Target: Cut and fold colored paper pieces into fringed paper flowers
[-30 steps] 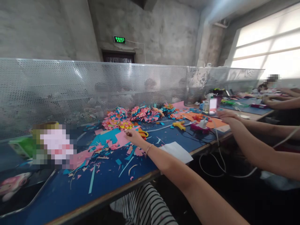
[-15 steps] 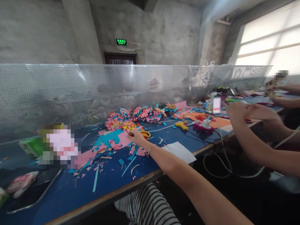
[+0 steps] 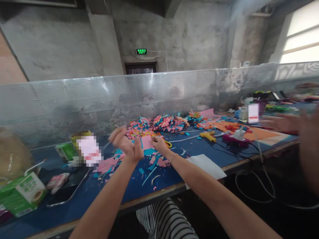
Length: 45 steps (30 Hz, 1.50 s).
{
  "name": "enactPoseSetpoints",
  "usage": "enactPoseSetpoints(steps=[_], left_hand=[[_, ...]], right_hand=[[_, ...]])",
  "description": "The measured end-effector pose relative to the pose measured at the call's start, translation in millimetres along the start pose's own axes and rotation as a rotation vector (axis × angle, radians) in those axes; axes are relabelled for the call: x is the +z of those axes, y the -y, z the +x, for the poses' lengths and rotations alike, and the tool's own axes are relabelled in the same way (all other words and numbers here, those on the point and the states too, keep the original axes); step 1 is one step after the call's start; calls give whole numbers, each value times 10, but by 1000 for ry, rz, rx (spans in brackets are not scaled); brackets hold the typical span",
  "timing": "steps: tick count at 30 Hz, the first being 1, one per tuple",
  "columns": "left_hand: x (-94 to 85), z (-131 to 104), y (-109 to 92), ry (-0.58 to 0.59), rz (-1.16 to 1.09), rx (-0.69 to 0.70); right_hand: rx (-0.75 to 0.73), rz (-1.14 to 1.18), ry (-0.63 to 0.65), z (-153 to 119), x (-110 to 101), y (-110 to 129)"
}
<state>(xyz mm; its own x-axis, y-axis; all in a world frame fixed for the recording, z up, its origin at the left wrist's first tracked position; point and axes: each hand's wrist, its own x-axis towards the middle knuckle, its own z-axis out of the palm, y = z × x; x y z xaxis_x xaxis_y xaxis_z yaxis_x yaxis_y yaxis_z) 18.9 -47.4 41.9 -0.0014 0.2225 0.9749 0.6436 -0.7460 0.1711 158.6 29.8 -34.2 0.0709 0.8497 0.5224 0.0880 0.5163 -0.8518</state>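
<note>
Over the blue table, my right hand pinches the edge of a pink paper square. Blue paper shows beneath that square. My left hand is raised just left of it, fingers apart and somewhat blurred, with nothing visible in them. Yellow scissor handles poke out behind my right hand. Below and around both hands lie pink paper scraps and blue strips. Behind them, finished-looking paper flowers in pink, blue and orange are heaped against the perforated screen.
To the right are a yellow glue gun, a purple power strip with cables and a white sheet over the table edge. A green drink carton and a phone lie left. Another person's hands are at far right.
My left hand has come into view and is raised beside the pink paper. My right hand still pinches the paper. The view has turned left, bringing the drink carton in.
</note>
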Motion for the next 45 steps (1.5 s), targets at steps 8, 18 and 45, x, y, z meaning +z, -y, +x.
enactPoseSetpoints(steps=[8, 18, 45], left_hand=[[497, -310, 574, 159, -706, -1137], [469, -413, 521, 267, -921, -1150], [460, -411, 545, 247, -648, -1048]], right_hand=[[-23, 26, 18, 1, 8, 39], [-60, -205, -61, -105, 1, 170], [-525, -456, 143, -129, 17, 73]])
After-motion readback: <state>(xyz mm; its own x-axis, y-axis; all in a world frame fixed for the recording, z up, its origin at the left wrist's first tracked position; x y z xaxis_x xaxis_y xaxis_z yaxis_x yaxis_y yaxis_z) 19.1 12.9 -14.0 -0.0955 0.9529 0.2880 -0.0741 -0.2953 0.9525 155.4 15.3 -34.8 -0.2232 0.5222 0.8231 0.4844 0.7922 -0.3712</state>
